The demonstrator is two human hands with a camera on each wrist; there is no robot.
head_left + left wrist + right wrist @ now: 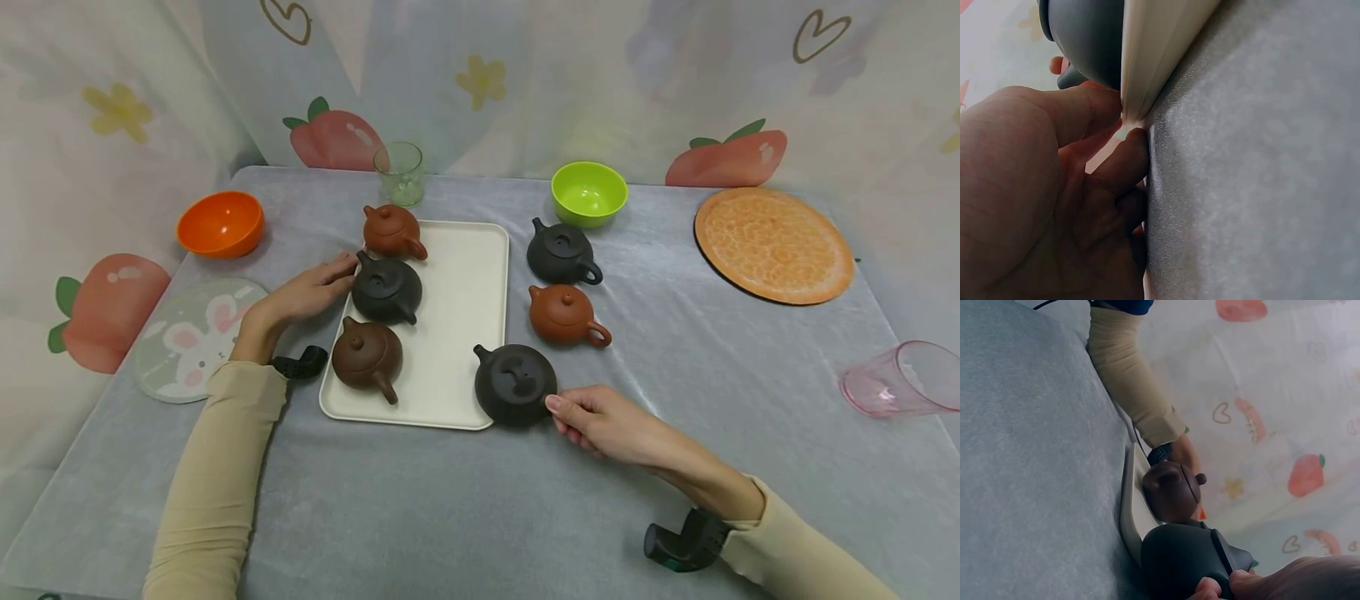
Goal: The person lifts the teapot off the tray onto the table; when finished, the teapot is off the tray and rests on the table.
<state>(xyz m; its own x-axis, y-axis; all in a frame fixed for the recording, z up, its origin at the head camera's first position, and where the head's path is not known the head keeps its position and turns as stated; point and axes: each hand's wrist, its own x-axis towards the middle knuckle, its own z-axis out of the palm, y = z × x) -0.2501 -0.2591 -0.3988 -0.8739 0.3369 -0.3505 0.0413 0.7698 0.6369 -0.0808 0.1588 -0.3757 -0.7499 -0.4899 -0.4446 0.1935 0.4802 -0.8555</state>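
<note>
My right hand (611, 425) pinches the handle of a black teapot (515, 385), thumb on top; the pot overlaps the tray's front right corner. At the tray's left edge, my left hand (307, 292) holds the rim between thumb and fingers, as the left wrist view shows. Along that side of the cream tray (457, 317) stand a reddish-brown teapot (392, 231), another black teapot (387, 290) and a dark brown teapot (367, 354). Right of the tray, on the cloth, are a third black teapot (562, 252) and an orange-brown teapot (566, 315).
Behind stand a green glass (401, 173) and a lime bowl (588, 194). An orange bowl (221, 225) and a rabbit-printed mat (191, 342) lie left. On the right are a round orange mat (776, 246) and a pink glass (892, 379). A curtain (525, 92) closes the back.
</note>
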